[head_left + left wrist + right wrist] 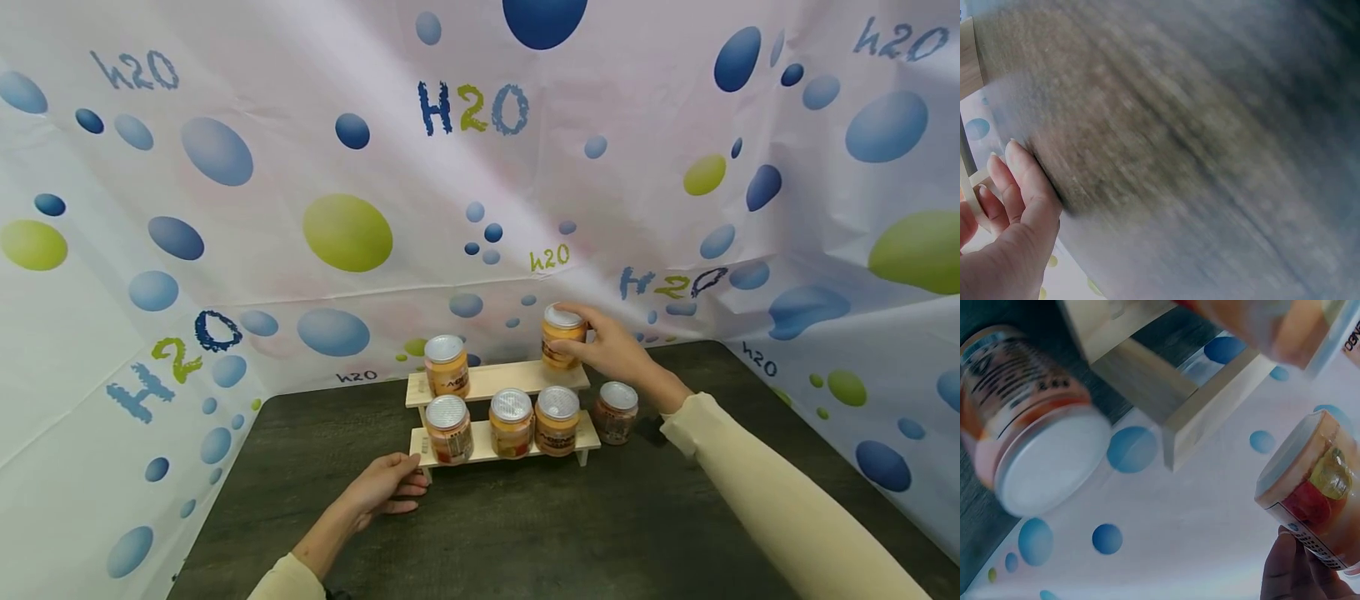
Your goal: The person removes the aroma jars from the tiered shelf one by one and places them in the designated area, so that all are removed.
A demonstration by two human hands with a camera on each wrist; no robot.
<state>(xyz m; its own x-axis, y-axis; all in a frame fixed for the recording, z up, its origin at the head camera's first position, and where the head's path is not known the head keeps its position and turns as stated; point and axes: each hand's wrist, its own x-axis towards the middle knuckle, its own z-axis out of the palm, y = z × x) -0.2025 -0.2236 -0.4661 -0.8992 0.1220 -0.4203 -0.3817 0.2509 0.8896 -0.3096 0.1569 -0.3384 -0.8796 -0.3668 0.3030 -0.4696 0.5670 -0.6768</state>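
My right hand [617,348] grips a jar with a silver lid and orange label [553,335] at the right end of the upper step of a two-step wooden rack [495,382]. Whether the jar's base touches the board, I cannot tell. In the right wrist view, fingertips press the side of this jar [1313,500], which shows a fruit picture. My left hand [378,490] holds the left end of the lower step, thumb near its top edge and fingers lower down. The left wrist view shows those fingers [1019,181] by the rack's pale frame.
A similar jar [447,371] stands on the upper step's left end. Three more, including the leftmost jar [450,433], stand on the lower step. A darker jar [615,417] is on the dark table [510,533], right of the rack. Behind hangs a white bubble-print curtain [270,242].
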